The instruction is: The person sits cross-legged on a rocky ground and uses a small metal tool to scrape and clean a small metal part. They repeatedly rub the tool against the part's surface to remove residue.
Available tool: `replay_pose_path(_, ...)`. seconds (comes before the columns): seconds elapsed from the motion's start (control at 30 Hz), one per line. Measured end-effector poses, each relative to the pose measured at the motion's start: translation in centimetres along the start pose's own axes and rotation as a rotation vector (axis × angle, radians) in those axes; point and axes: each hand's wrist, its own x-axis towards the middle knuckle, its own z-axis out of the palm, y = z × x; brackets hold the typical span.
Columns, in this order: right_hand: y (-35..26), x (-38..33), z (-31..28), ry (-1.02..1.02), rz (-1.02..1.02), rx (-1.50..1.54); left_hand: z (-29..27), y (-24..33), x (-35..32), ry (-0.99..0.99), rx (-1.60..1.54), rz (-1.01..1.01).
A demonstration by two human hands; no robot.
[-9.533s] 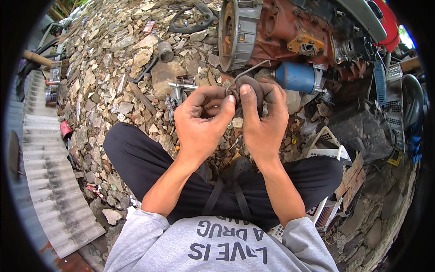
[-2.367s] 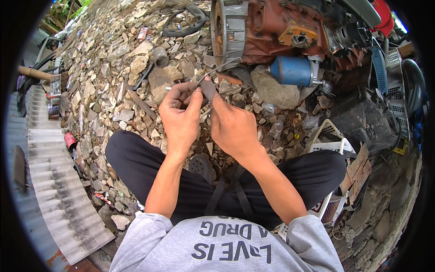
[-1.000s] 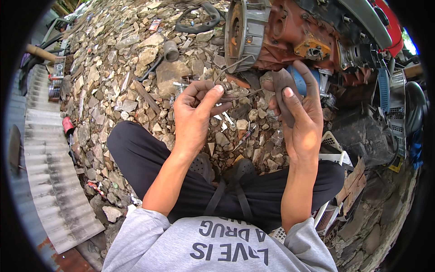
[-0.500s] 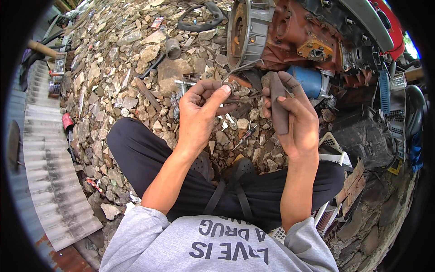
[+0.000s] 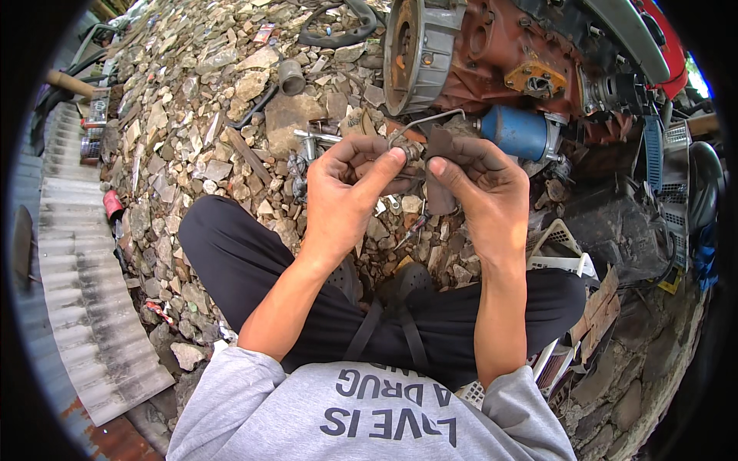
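Between the thumb and fingers of my left hand (image 5: 346, 184) is the small fitting end of a thin bent metal pipe (image 5: 430, 117). The pipe rises from the fingertips and arches to the right. My right hand (image 5: 488, 180) pinches a dark brown strip that looks like sandpaper (image 5: 440, 196); its upper end shows above the thumb and the rest hangs below the fingers. Both hands are close together, with the strip beside the fitting. Whether the strip touches the fitting I cannot tell, because my fingers hide part of it.
A rusty red engine block (image 5: 492, 69) with a grey bell housing (image 5: 423, 58) and a blue cylinder (image 5: 515, 134) stands at the upper right. Shiny tools (image 5: 311, 140) lie on stony ground beyond my left hand. A white plastic crate (image 5: 565, 246) is at the right.
My right hand has moved left toward my left hand, and the strip has changed its angle. The bent pipe has turned and now arches higher above the fingers.
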Motion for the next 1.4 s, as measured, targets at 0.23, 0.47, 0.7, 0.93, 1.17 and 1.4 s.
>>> replay_pose_path(0.23, 0.1, 0.1, 0.2, 0.022, 0.103, 0.036, 0.0, -0.2, -0.1, 0.003, 0.037, 0.021)
replay_pose_path(0.47, 0.7, -0.1, 0.9, -0.029, 0.024, -0.062, 0.1, -0.6, -0.2, 0.021, 0.077, 0.044)
replay_pose_path(0.7, 0.2, -0.2, 0.4, 0.027, -0.033, -0.331, 0.1, -0.7, -0.1, 0.026, 0.16, 0.055)
replay_pose_path(0.93, 0.0, 0.2, -0.4, -0.056, 0.131, 0.0, 0.0, -0.7, -0.1, 0.022, 0.164, 0.056)
replay_pose_path(1.17, 0.0, 0.4, -0.3, -0.002, 0.147, -0.018, 0.0, -0.7, 0.1, 0.053, 0.134, 0.048)
replay_pose_path(1.4, 0.8, 0.9, -0.5, 0.021, 0.124, -0.06, -0.8, -1.4, 0.7, 0.134, 0.3, 0.13)
